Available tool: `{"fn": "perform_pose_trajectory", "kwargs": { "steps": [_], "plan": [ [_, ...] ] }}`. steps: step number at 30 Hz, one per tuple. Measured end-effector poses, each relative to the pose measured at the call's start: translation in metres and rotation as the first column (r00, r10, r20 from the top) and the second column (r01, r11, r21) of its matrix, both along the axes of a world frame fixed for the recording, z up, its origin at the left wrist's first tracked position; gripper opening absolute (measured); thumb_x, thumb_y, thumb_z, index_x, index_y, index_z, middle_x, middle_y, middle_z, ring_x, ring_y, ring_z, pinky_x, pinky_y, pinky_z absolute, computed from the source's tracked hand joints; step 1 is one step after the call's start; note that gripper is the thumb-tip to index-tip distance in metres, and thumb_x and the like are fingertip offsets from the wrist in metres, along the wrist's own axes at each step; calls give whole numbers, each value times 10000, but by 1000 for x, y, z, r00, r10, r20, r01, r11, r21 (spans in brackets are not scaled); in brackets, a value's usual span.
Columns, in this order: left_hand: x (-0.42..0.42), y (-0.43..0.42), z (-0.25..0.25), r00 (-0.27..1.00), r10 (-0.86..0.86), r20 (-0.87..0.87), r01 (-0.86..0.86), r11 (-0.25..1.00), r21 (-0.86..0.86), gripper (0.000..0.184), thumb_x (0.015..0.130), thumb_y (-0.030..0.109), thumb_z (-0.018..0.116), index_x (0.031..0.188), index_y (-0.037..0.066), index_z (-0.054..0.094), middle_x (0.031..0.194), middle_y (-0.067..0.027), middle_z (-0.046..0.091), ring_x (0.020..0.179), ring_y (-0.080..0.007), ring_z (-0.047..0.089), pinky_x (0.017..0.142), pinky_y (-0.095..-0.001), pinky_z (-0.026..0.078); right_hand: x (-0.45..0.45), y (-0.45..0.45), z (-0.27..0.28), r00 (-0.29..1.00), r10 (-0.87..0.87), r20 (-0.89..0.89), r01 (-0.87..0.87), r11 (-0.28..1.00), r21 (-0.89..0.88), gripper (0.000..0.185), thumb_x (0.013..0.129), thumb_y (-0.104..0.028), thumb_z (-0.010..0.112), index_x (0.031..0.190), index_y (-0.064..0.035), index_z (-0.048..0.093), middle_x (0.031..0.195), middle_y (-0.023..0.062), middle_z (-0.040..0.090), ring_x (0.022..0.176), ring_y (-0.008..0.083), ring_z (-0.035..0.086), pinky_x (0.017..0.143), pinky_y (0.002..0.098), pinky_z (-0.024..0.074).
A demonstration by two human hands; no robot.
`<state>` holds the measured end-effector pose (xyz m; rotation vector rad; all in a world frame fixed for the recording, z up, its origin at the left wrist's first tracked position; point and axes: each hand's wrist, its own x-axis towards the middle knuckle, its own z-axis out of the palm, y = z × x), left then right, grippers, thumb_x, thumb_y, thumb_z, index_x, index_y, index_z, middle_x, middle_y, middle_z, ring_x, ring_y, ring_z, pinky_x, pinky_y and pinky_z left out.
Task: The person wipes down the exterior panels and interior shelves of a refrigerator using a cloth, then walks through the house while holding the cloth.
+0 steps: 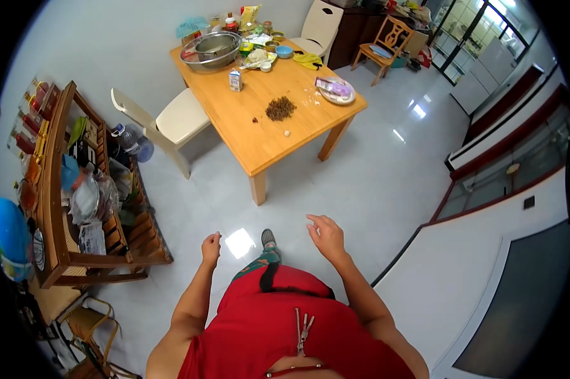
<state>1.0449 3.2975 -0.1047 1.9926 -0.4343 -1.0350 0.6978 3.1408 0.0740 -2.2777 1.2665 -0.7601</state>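
Observation:
My left hand (211, 249) hangs in the air over the floor with its fingers curled in, and nothing shows in it. Off to the right, my right hand (327, 236) is held out with fingers partly stretched and apart, holding nothing. Neither hand touches anything. Ahead stands a wooden table (260, 146). On it lies a pile of small dark brown pieces (280, 108), with a small whitish piece (287, 133) close to the near edge. A small carton (236, 81) stands upright behind the pile. A purple package (333, 87) rests on a white plate (349, 98).
A large metal bowl (211, 52) and several jars and bags crowd the table's far left. A cream chair (179, 120) and a water bottle (133, 142) stand left of the table. Nearer on the left is a loaded wooden shelf (102, 258). A wooden chair (386, 45) stands far back.

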Motion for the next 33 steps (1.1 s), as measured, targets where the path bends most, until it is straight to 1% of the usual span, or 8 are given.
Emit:
{"fn": "perform_pose_trajectory", "kwargs": {
  "steps": [1, 4, 9, 16, 23, 28, 29, 33],
  "plan": [
    [10, -17, -5, 1000, 16, -9, -16, 1000, -2, 382, 962, 389, 539, 1001, 28, 657, 590, 19, 468, 484, -79, 404, 419, -260, 367, 6, -22, 1, 1000, -3, -6, 3, 1000, 8, 258, 826, -146, 678, 1079, -99, 666, 852, 76, 617, 794, 258, 598, 689, 371, 494],
    [33, -78, -17, 994, 105, 38, -105, 994, 15, 392, 948, 396, 560, 990, 22, 672, 625, -21, 539, 554, -105, 507, 449, -277, 421, 23, -83, 11, 1000, 21, 1, -20, 999, -42, 271, 810, -130, 678, 1077, -84, 657, 942, 93, 600, 898, 291, 585, 768, 392, 491],
    [54, -197, -10, 1000, 23, 20, -21, 996, -91, 366, 953, 374, 555, 1054, 34, 645, 732, -41, 581, 614, -114, 519, 520, -271, 453, 50, -191, 29, 997, 76, -4, -76, 994, -74, 348, 799, -93, 677, 1142, -56, 627, 1095, 167, 571, 1000, 346, 560, 853, 418, 466],
    [54, -307, 14, 999, -20, -45, 12, 987, -163, 357, 962, 363, 552, 1103, 45, 629, 809, -33, 591, 641, -106, 505, 572, -251, 451, 81, -356, 24, 995, 97, -11, -98, 988, -121, 371, 799, -118, 688, 1156, -42, 619, 1170, 181, 555, 1064, 358, 550, 929, 424, 442],
    [68, -338, 6, 958, 270, -98, -279, 956, -87, 306, 966, 315, 546, 1082, 46, 639, 776, -28, 594, 657, -100, 522, 536, -247, 440, 125, -588, -8, 993, 121, 1, -120, 985, -121, 394, 831, -161, 670, 1199, -35, 605, 1217, 205, 531, 1129, 376, 515, 969, 444, 418],
    [46, -365, 16, 843, 535, -59, -535, 845, 17, 310, 965, 306, 544, 1079, 27, 617, 763, -37, 583, 591, -91, 481, 527, -235, 424, 160, -769, -62, 989, 21, -148, -28, 999, -44, 515, 830, -257, 670, 1298, -74, 554, 1315, 226, 482, 1219, 404, 459, 1011, 436, 408],
    [41, -370, 19, 822, 566, -63, -565, 824, 34, 315, 964, 305, 544, 1079, 19, 612, 762, -36, 581, 580, -90, 476, 528, -233, 422, 165, -810, -90, 968, -30, -250, 33, 999, 7, 604, 814, -322, 681, 1368, -156, 507, 1406, 228, 402, 1274, 420, 407, 1035, 466, 400],
    [23, -404, 31, 743, 655, -137, -659, 752, 17, 275, 990, 275, 528, 1078, 31, 619, 751, -15, 572, 580, -80, 473, 522, -237, 391, 199, -895, -109, 906, -90, -413, 135, 988, 80, 681, 819, -369, 685, 1438, -265, 420, 1496, 205, 281, 1330, 437, 336, 1029, 537, 397]
  ]
}}
